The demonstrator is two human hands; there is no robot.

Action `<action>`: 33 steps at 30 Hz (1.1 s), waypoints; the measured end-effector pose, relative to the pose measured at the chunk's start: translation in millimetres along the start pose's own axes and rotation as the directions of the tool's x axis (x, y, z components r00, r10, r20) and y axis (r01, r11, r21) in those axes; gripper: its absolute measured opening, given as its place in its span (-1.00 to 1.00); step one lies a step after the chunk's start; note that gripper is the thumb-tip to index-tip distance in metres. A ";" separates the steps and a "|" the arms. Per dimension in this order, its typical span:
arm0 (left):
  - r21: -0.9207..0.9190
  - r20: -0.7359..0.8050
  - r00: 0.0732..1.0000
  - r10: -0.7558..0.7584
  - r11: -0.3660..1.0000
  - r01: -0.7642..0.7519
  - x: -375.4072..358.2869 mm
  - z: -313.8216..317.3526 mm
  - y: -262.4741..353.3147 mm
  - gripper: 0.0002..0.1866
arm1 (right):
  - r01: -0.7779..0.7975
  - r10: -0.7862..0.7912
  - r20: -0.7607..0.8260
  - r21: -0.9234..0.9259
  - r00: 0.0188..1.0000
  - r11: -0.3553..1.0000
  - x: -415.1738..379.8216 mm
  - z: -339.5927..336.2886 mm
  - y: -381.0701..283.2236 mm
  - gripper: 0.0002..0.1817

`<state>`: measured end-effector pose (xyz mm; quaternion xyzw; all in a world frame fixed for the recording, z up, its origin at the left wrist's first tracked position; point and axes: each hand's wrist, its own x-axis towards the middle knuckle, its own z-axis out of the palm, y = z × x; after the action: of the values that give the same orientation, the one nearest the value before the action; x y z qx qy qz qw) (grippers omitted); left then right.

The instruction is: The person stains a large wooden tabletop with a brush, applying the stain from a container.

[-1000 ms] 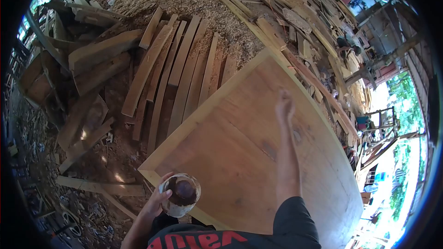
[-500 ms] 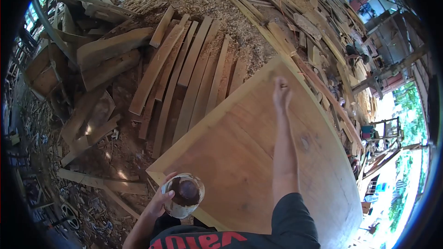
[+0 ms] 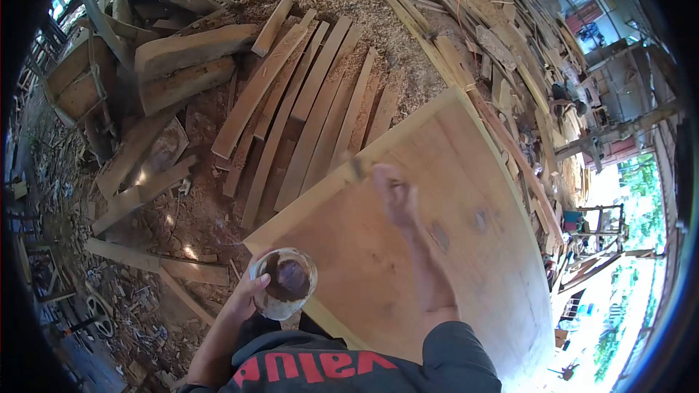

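Sawdust, loose planks (image 3: 306, 102) and offcuts are being seen all over the yard floor, with a large pale wooden panel (image 3: 466, 247) lying flat as the desk in front of the person.

A small jar (image 3: 284, 282) of dark brown liquid is being held by the left hand (image 3: 246, 304), fingers wrapped round its side, just over the panel's near corner. The right hand (image 3: 397, 196) is being extended over the panel near its left edge; it is blurred, something small and dark is being shown at its tip by the edge (image 3: 358, 167), and whether the fingers are closed on it cannot be told.

The panel's long axis is running away from the person toward the upper right. The jar is lying below and to the left of the right hand, well apart from it, so the left hand is the nearer one to the jar, the right the nearer one to the panel's edge.

Against the earlier frame, the right hand is being found lower and further left, off the far corner and closer to the body. The jar is being kept in much the same place.
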<state>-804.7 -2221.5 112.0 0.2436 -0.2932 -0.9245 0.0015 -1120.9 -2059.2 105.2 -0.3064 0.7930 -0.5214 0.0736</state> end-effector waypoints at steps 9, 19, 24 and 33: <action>-0.003 -0.116 0.986 0.121 0.993 -0.122 -23.2 -30.7 20.4 -0.31 | -0.056 0.099 -0.033 0.637 0.995 0.769 -60.6 63.2 32.7 -0.83; -0.002 -0.202 0.951 0.233 0.971 -0.238 -30.6 -73.4 48.0 -0.50 | -0.277 -0.077 -0.412 -0.728 0.908 0.628 -81.3 -26.2 -5.9 -0.77; -0.027 -0.213 0.951 0.225 0.971 -0.236 -25.1 -86.7 51.9 -0.52 | -0.190 0.204 -0.043 -0.590 0.978 0.785 -131.5 54.7 -62.6 -0.88; -0.008 -0.135 0.916 0.378 0.924 -0.382 -15.9 -76.8 87.5 -0.51 | -0.216 0.103 -0.348 -0.303 0.932 0.928 -142.3 42.9 -71.0 -0.82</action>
<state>-768.4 -2333.2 112.2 0.2422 -0.3181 -0.8935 0.2045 -959.1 -2031.7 119.1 -0.1576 0.8940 -0.4137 -0.0692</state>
